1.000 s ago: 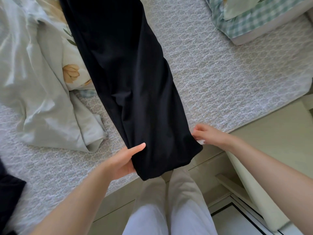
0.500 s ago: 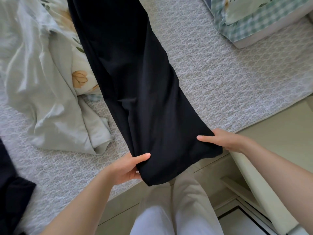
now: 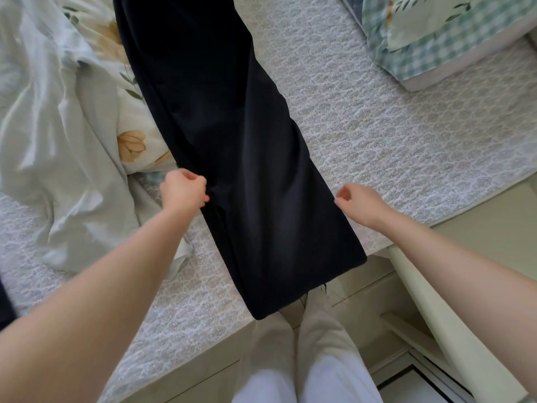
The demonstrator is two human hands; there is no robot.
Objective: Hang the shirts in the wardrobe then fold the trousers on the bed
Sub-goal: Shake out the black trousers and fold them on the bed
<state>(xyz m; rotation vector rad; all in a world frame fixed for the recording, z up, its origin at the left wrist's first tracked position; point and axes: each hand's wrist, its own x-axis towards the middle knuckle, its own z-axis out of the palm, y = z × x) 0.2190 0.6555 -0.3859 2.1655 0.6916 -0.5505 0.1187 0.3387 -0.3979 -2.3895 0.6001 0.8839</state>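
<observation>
A pair of black trousers (image 3: 232,146) lies stretched lengthwise on the bed (image 3: 377,135), legs together, the hem hanging over the near bed edge. My left hand (image 3: 183,190) is closed on the trousers' left edge about mid-leg. On the other side, my right hand (image 3: 357,203) pinches the right edge at the same height. The upper part of the trousers runs out of view at the top.
A crumpled pale duvet with a flower print (image 3: 66,135) lies left of the trousers. A checked pillow (image 3: 441,39) sits at the far right. Another dark garment (image 3: 4,301) shows at the left edge. A pale cabinet edge (image 3: 430,301) stands beside my legs (image 3: 305,367).
Both hands let go of the hem end and moved up the legs to the side edges. The hem now hangs over the bed edge.
</observation>
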